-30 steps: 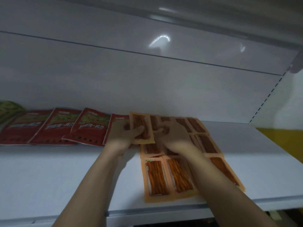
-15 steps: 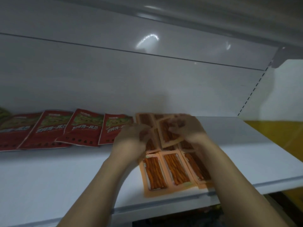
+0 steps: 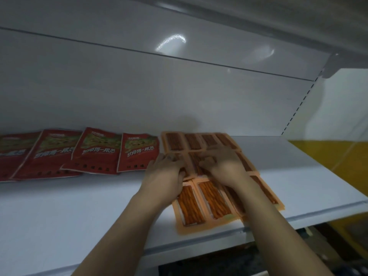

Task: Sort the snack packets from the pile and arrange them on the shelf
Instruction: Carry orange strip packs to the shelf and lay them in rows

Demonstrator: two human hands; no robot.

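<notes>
Several orange packets of brown snack sticks (image 3: 201, 206) lie flat in rows on the white shelf (image 3: 69, 222). My left hand (image 3: 165, 174) and my right hand (image 3: 225, 166) both rest palm down on the middle row of these packets, side by side, fingers fairly straight. The packets under my hands are mostly hidden. To the left, several red snack packets (image 3: 137, 152) stand in an overlapping row against the back panel.
The shelf's front edge (image 3: 199, 248) runs below my forearms. A white back panel (image 3: 179, 92) rises behind the packets and an upper shelf (image 3: 258, 14) hangs overhead. A yellow surface (image 3: 328, 156) shows past the shelf's right end.
A second ago I held an orange packet up between both hands. It now lies flat in the middle row, and both hands have come down to press on the packets.
</notes>
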